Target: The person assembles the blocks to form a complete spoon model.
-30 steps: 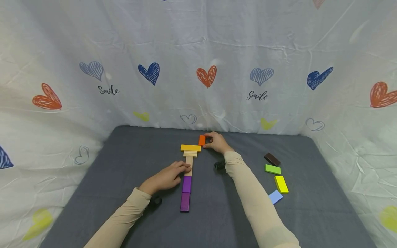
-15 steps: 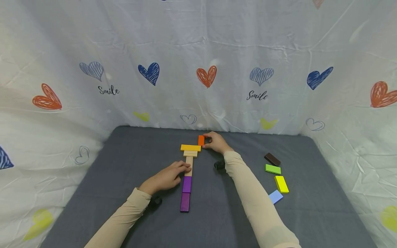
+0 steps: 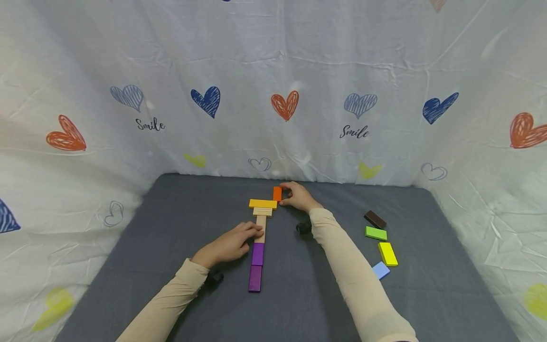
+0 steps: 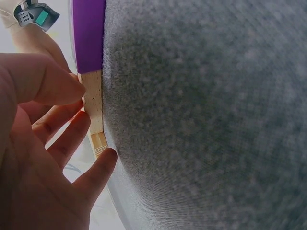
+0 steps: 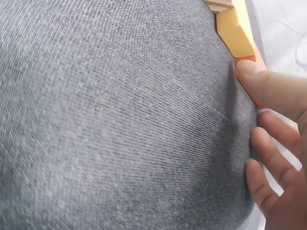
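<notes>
A row of blocks lies on the grey cloth in the head view. From near to far come two purple blocks (image 3: 255,278), a plain wooden block (image 3: 260,222), thin wooden slats (image 3: 262,212) and a crosswise yellow-orange block (image 3: 262,204). Fingertips of my left hand (image 3: 228,244) rest on the plain block; the left wrist view shows the thumb beside it and the other fingers spread. My right hand (image 3: 301,197) pinches an orange block (image 3: 277,193) between thumb and index finger, at the right far end of the yellow-orange block. Its other fingers are loose (image 5: 268,143).
To the right lie a dark brown block (image 3: 375,219), a green block (image 3: 376,233), a yellow block (image 3: 388,254) and a light blue block (image 3: 381,270), partly behind the right sleeve. A white curtain (image 3: 239,61) with printed hearts hangs along the table's far edge.
The orange block and my right fingers have shifted slightly left since a second ago, against the yellow-orange block's end. My left hand has stayed in place.
</notes>
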A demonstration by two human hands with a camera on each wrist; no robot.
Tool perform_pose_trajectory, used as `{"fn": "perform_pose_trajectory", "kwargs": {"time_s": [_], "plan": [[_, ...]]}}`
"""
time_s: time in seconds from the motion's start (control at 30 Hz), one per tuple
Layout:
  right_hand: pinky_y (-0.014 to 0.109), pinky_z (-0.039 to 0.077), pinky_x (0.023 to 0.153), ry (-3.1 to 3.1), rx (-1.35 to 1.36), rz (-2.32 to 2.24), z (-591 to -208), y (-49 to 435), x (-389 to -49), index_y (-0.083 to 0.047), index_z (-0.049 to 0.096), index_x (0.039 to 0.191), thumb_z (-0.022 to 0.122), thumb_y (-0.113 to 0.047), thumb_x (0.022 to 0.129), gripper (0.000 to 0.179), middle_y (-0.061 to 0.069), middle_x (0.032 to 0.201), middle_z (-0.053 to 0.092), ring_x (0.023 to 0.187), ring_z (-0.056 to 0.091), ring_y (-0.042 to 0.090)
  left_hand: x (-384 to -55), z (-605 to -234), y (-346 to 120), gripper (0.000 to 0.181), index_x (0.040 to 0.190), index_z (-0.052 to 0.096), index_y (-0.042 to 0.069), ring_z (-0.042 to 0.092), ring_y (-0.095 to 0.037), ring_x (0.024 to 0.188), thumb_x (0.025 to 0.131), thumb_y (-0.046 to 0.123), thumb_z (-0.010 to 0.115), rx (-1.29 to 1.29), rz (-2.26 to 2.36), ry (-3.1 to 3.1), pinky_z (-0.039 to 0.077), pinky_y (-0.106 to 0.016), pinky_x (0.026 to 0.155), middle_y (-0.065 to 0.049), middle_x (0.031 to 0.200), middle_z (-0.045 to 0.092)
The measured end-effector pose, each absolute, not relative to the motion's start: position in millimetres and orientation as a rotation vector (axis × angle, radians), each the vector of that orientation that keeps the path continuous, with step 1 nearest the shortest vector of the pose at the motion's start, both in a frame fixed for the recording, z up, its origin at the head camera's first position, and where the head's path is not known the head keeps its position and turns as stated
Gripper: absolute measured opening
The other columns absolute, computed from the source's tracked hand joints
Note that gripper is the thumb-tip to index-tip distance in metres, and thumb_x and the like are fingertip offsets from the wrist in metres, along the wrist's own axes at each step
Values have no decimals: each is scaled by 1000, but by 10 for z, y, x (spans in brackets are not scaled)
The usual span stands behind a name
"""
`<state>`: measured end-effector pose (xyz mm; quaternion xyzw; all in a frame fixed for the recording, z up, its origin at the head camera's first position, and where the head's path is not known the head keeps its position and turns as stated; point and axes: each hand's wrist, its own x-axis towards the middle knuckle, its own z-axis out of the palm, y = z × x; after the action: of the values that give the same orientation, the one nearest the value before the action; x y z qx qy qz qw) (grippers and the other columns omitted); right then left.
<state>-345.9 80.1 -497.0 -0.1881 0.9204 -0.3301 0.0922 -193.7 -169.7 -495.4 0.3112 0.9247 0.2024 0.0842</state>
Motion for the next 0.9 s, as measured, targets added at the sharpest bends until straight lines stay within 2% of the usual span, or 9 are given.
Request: {"fn": "perform_pose_trajectory", "kwargs": {"time_s": [0.37, 0.57, 0.77, 0.9], "plan": [[44, 49, 102, 2736, -597, -846, -4918, 921, -3380, -13, 43, 150, 77, -25, 85, 73, 14, 141, 53, 118, 59, 30, -1938, -4966, -1699, 44, 135, 59, 14, 46, -22, 135, 93, 3, 54, 922, 606, 2758, 43, -43, 109, -3, 147, 49], [46, 49, 100, 2780, -605, -713, -4835, 1093, -3207, -11, 45, 148, 77, -26, 86, 71, 15, 137, 57, 116, 62, 31, -1936, -4975, -1707, 43, 135, 60, 13, 46, -22, 135, 93, 3, 53, 930, 605, 2764, 44, -42, 109, -3, 147, 49], [45, 51, 91, 2797, -630, -755, -4758, 1321, -2869, -8, 52, 142, 77, -25, 85, 64, 15, 128, 61, 104, 62, 28, -1937, -4993, -1709, 44, 135, 60, 13, 46, -22, 134, 93, 3, 54, 946, 607, 2773, 44, -42, 108, -3, 147, 49], [45, 51, 90, 2798, -676, -830, -4747, 1504, -2641, -7, 54, 140, 77, -24, 85, 61, 15, 124, 63, 105, 62, 28, -1940, -5003, -1712, 43, 135, 60, 13, 46, -21, 134, 93, 3, 53, 950, 605, 2780, 45, -41, 108, -2, 147, 49]]}}
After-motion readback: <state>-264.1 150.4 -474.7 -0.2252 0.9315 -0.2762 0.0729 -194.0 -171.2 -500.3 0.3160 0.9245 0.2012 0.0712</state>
